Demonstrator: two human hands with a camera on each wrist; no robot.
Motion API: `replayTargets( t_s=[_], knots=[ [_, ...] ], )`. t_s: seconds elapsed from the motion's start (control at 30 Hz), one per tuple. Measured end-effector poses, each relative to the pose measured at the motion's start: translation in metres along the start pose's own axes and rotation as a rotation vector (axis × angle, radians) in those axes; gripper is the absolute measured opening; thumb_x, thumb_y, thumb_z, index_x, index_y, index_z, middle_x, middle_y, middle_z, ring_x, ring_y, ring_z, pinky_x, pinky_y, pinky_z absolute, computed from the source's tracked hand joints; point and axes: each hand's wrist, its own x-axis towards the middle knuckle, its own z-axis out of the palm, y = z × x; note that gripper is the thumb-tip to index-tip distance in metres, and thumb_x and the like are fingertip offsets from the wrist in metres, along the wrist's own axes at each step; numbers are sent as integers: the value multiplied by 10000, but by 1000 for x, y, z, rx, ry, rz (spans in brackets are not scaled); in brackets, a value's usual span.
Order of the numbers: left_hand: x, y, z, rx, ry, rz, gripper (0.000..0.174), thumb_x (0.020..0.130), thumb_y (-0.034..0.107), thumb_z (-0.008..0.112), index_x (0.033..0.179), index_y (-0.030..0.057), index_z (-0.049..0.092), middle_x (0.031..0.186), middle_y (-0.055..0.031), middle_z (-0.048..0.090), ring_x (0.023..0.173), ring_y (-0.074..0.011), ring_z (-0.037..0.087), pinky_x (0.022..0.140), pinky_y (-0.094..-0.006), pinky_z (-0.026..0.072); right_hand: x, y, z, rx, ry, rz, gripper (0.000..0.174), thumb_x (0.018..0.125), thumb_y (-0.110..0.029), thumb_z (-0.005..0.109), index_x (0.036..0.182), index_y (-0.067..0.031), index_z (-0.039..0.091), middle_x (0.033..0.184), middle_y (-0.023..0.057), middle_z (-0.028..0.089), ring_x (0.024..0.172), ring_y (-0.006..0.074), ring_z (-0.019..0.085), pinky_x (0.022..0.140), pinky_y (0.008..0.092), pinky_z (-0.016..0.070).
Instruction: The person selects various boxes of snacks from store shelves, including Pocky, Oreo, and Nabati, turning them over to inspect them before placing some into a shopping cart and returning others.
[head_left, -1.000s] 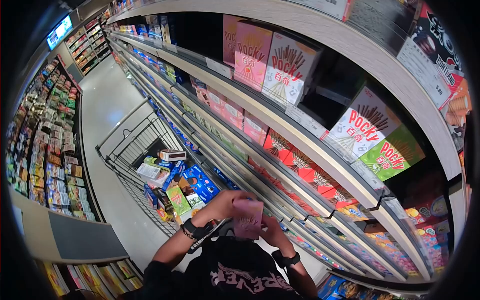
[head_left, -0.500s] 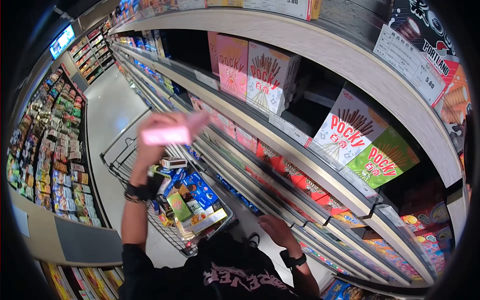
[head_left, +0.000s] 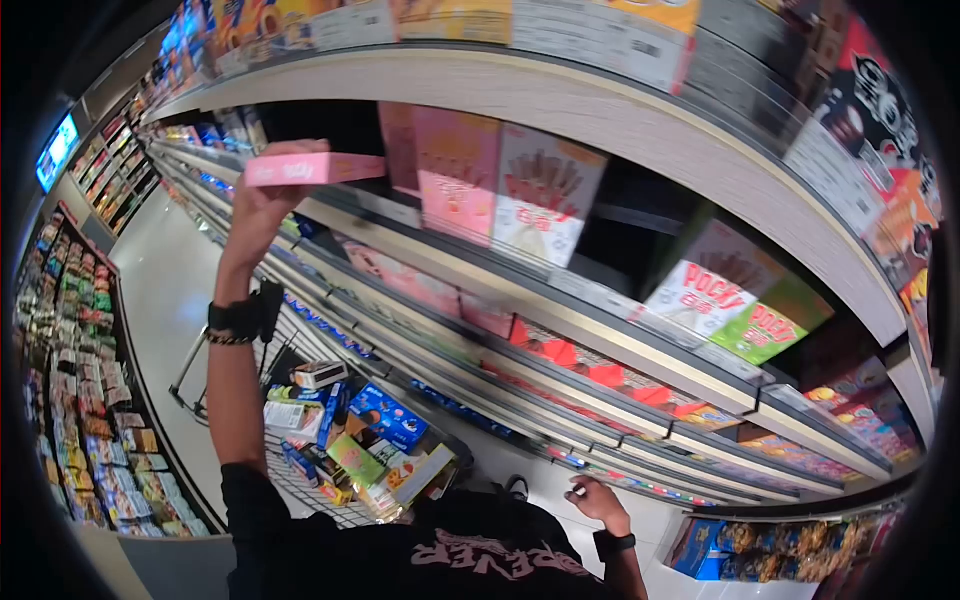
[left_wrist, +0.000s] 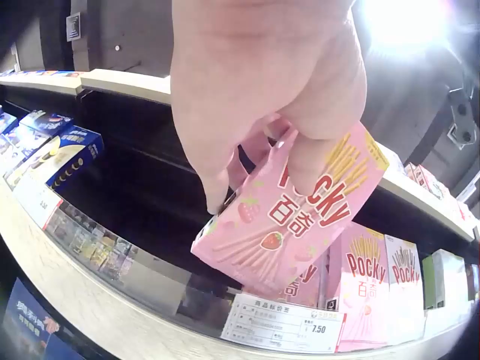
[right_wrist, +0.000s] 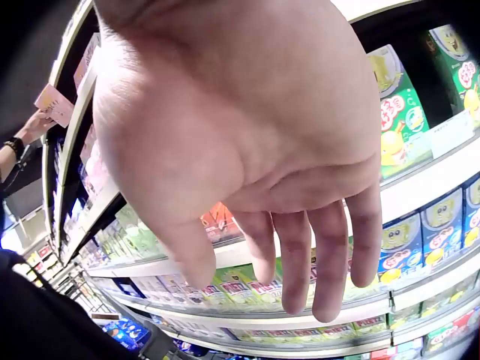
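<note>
My left hand (head_left: 268,200) is raised at the upper shelf and grips a pink Pocky box (head_left: 290,169). In the left wrist view the hand (left_wrist: 262,82) pinches the tilted pink box (left_wrist: 289,210) between thumb and fingers, in front of a dark gap in the shelf, partly over another pink box (left_wrist: 363,289) and a price label (left_wrist: 283,324). My right hand (head_left: 600,503) hangs low beside my body, holding nothing. In the right wrist view its fingers (right_wrist: 326,255) hang loosely apart.
A shopping cart holding snack boxes, among them a blue one (head_left: 388,417), stands below at the left. White Pocky boxes (head_left: 545,195) and a green one (head_left: 757,333) are on the upper shelf. Another stocked shelf (head_left: 90,400) lines the aisle's far side.
The left hand has carried the pink box from in front of my body up to the upper shelf. The right hand has let go of the box and dropped lower.
</note>
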Motion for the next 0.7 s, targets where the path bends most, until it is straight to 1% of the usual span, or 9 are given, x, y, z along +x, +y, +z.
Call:
replayTargets(
  t_s=[0.07,0.1,0.17,0.23,0.3,0.37,0.47,0.57,0.7],
  knots=[
    [4,-10,2,-111,-22,-12,368,775,-107,592,1120,20,577,1172,-87,610,1111,-173,560,949,-286,456,-8,12,4,63,50,115,502,815,-415,646,1198,-93,606,1047,121,688,1009,317,638,891,397,497],
    [5,-16,3,-81,3,-42,386,760,-98,593,1129,13,577,1147,-73,616,1076,-158,568,935,-274,456,-16,4,1,46,82,139,481,812,-392,648,1184,-88,611,1037,125,691,997,314,643,880,401,501],
    [9,-21,6,-21,-38,-86,386,755,-70,608,1133,5,580,1129,-66,618,1017,-152,585,921,-271,461,-18,23,7,68,103,132,472,805,-383,650,1172,-89,617,1029,130,694,992,315,646,877,403,503],
    [6,-41,6,-38,41,-165,370,783,-14,655,1147,-6,587,1060,-68,643,932,-149,607,864,-291,480,-21,32,10,54,76,184,472,801,-380,651,1171,-88,618,1030,136,692,990,318,646,877,400,504],
    [7,-57,3,-13,5,-197,372,784,11,687,1143,-1,587,1053,-64,646,933,-146,609,841,-293,480,-24,34,13,35,61,238,471,795,-371,652,1171,-89,619,1013,147,695,986,317,650,869,395,510],
    [13,-52,10,48,-91,-261,369,804,63,712,1136,17,558,1058,-53,624,955,-131,592,864,-277,464,-24,44,20,43,41,251,469,792,-370,654,1167,-89,623,999,142,700,982,308,654,864,394,514],
    [16,-65,22,90,-34,-349,366,821,109,725,1137,25,560,1039,-39,624,966,-119,578,848,-276,448,-24,55,30,86,37,245,472,787,-373,658,1164,-89,629,985,138,705,969,309,659,866,386,516],
    [22,-55,38,-145,-99,-295,396,842,115,708,1184,24,531,1097,-39,600,1012,-121,566,902,-286,439,-20,56,34,75,12,252,474,785,-369,663,1167,-91,628,992,140,704,964,309,662,862,385,516],
    [29,-63,47,-195,-172,-320,429,861,100,684,1234,14,491,1145,-51,585,1052,-137,563,940,-307,438,-14,50,27,76,6,254,474,789,-367,664,1175,-95,622,988,117,709,957,291,667,856,376,516]
  ],
)
